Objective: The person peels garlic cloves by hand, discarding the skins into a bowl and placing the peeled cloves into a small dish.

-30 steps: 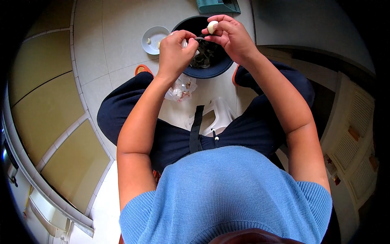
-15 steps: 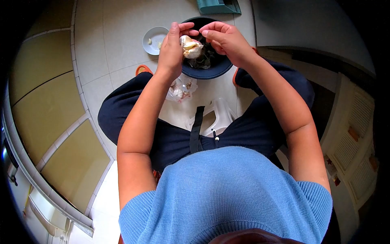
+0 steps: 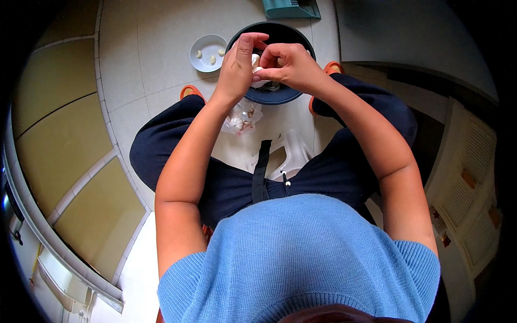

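A partly peeled garlic bulb (image 3: 255,60) is held over the dark blue bin (image 3: 273,97). My left hand (image 3: 236,71) curls round the bulb from the left and hides part of it. From the other side my right hand (image 3: 293,65) presses thumb and bent fingers against the same garlic. Dark material and pale scraps show inside the bin beneath my hands. To the left, a small white plate (image 3: 199,64) carries three peeled cloves, one of them this clove (image 3: 212,60).
A clear plastic bag (image 3: 240,119) with more garlic bulbs lies on the floor below my left wrist. Between my legs stands a white plastic stool (image 3: 295,153). A green dustpan (image 3: 291,9) sits behind the bin. Tan cupboard doors (image 3: 59,156) line the left side.
My right hand has come down and left onto the garlic from a pinch apart from it. The left hand has turned inward round the bulb, uncovering more of the plate.
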Available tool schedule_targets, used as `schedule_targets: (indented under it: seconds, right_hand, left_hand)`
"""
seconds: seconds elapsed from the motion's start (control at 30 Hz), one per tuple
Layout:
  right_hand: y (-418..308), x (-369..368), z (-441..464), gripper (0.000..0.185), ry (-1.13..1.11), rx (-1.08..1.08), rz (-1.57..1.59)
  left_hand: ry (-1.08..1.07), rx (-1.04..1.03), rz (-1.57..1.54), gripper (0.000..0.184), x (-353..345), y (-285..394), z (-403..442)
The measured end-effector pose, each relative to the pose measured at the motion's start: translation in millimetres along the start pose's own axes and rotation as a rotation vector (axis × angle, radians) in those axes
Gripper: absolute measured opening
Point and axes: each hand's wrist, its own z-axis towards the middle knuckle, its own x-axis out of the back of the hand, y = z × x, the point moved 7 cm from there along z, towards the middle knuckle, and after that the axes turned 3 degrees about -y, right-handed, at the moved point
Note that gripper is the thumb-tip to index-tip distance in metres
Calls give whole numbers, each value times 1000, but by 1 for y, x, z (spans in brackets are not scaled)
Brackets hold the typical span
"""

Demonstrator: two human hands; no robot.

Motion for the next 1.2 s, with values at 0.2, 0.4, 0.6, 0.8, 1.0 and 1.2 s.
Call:
schedule_targets:
  seconds: [0.2,0.4,0.6,0.8,1.0,1.2]
  right_hand:
    - [-10,-3,-2,16,48,218,-177]
    - [5,4,0,21,47,-47,405]
    - [16,0,0,17,14,-191,712]
    - [23,-6,1,17,-52,-261,929]
    - [21,-4,0,17,-121,-234,968]
    - [18,-1,-2,17,-33,-269,884]
  left_hand:
    - [-5,-58,3,62,-2,4,-2]
    - [25,0,-147,50,4,8,2]
    - [28,43,-304,31,2,8,1]
    - [41,57,-308,24,6,3,2]
    - [69,45,-264,21,9,2,1]
    - [87,68,-304,20,10,-1,1]
